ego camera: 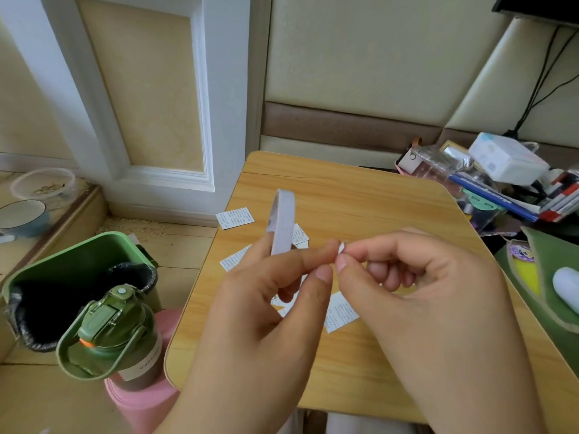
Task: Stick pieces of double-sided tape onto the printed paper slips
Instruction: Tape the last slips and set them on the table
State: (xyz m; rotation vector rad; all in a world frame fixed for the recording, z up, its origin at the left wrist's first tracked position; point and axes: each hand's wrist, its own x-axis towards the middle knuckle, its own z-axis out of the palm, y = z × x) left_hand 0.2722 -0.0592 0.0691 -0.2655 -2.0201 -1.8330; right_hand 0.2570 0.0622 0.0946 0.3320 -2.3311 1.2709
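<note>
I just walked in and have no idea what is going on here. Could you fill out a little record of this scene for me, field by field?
Activity: sticking double-sided tape onto printed paper slips
Left hand: holds the tape roll upright above the table
Right hand: pinches a small tape piece at the fingertips
Paper slips: several lie scattered on the wooden table, partly hidden by the hands
Left of table: green bin, green-lidded bottle
Right of table: a cluttered pile of books and boxes

Left hand [269, 296], right hand [416, 286] raised, fingertips pinching
</note>
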